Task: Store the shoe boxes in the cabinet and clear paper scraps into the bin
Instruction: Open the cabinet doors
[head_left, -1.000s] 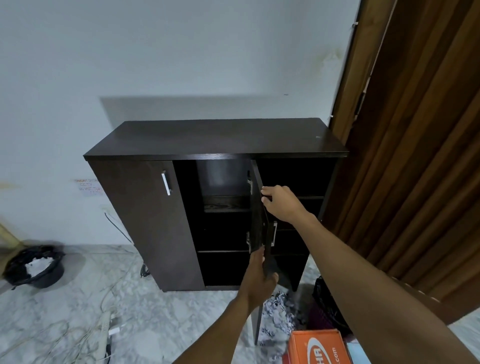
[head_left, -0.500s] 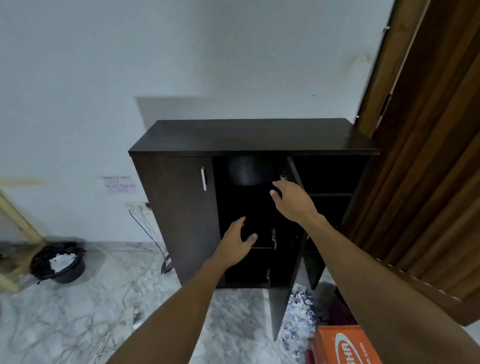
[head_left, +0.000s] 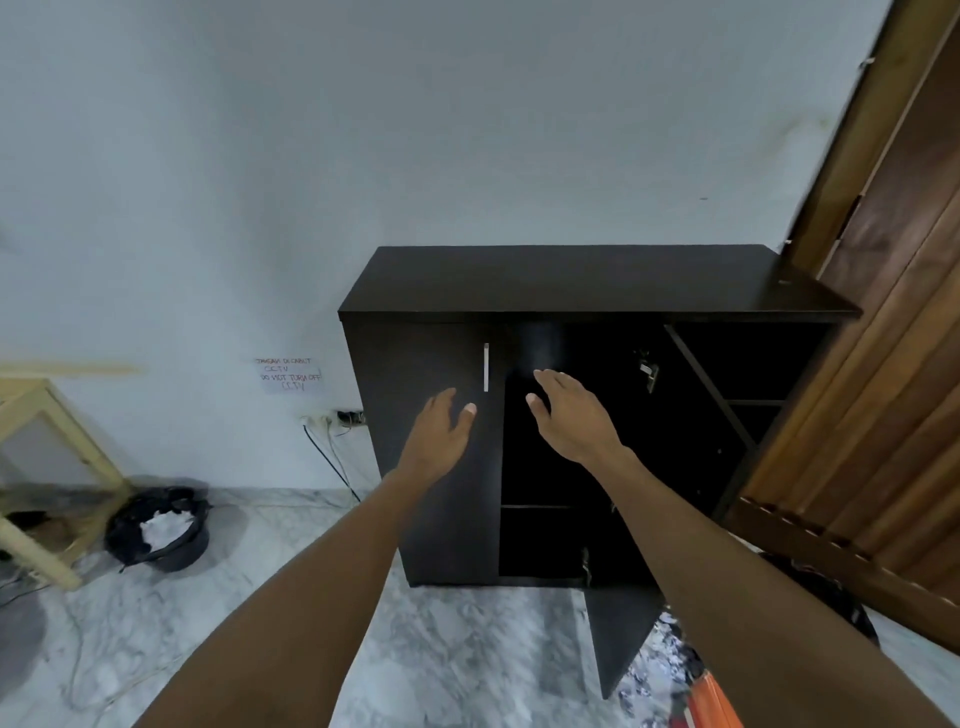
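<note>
I read "DO NOT TURN OFF" on the wall note (head_left: 289, 375). My left hand (head_left: 439, 436) and right hand (head_left: 569, 418) are spread wide, empty, before the cabinet (head_left: 571, 283).

A dark wooden cabinet (head_left: 571, 280) stood at frame centre against the wall; a black lined bin (head_left: 158, 527) sat lower left, an orange shoe box (head_left: 714, 701) at bottom right.

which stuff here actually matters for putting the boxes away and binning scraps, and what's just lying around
Job:
cabinet, right door swung open
orange shoe box
paper scraps on the floor
bin
left hand and right hand, both empty

Lying about:
wooden stool
cables
wall note
</note>
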